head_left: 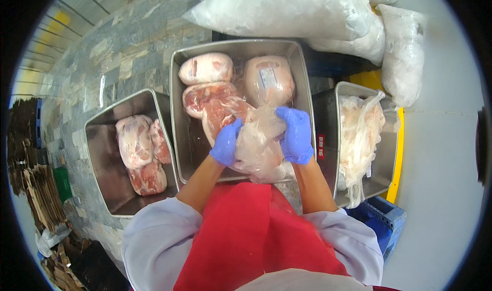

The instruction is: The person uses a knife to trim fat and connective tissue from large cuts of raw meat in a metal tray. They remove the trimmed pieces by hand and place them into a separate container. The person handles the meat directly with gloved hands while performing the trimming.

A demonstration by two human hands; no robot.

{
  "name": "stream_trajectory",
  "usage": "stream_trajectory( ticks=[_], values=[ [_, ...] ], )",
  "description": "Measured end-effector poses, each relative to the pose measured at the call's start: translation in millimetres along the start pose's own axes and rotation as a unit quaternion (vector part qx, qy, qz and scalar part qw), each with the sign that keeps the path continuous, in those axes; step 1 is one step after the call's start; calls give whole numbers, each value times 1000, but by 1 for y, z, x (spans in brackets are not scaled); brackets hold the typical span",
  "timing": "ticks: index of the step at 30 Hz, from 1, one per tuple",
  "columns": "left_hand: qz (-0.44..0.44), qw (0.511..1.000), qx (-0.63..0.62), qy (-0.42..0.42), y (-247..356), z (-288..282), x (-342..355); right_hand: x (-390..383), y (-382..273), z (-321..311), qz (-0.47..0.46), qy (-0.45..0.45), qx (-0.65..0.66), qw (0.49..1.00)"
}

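Plastic bag partly hides raw meat; labelled cut nearby.

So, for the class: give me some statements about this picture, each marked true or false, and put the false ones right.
1. The left hand and right hand both hold a clear bag. True.
2. The apron is blue. False: the apron is red.
3. Meat lies in the left bin. True.
4. The right bin is filled with cardboard. False: the right bin holds crumpled plastic.
5. A label sits on a piece in the middle bin. True.
6. Both hands are bare. False: both wear blue gloves.
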State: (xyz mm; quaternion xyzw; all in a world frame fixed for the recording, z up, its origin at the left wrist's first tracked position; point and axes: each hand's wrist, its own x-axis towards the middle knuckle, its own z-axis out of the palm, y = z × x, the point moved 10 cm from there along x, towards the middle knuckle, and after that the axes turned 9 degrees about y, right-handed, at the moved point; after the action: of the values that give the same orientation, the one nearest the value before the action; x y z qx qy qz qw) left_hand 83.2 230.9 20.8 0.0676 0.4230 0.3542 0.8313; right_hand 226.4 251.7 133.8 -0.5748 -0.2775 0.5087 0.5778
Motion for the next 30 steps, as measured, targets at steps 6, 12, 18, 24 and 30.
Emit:
stream_trajectory(
  ticks=[6, 12, 18, 24, 30],
  values=[
    [89, 984, 115, -107, 69, 35, 68, 41, -41, 16, -30, -3, 14, 999],
    [76, 988, 123, -61, 72, 18, 191, 118, 18, -9, 47, 33, 60, 997],
    [193, 960, 191, -60, 107, 21, 260, 231, 61, -32, 0, -70, 146, 987],
    [266, 927, 261, -35, 82, 25, 236, 277, 73, -94, -56, 32, 42, 997],
    [578, 725, 373, -23, 67, 83, 183, 238, 99, -69, -38, -53, -153, 986]
  ],
)
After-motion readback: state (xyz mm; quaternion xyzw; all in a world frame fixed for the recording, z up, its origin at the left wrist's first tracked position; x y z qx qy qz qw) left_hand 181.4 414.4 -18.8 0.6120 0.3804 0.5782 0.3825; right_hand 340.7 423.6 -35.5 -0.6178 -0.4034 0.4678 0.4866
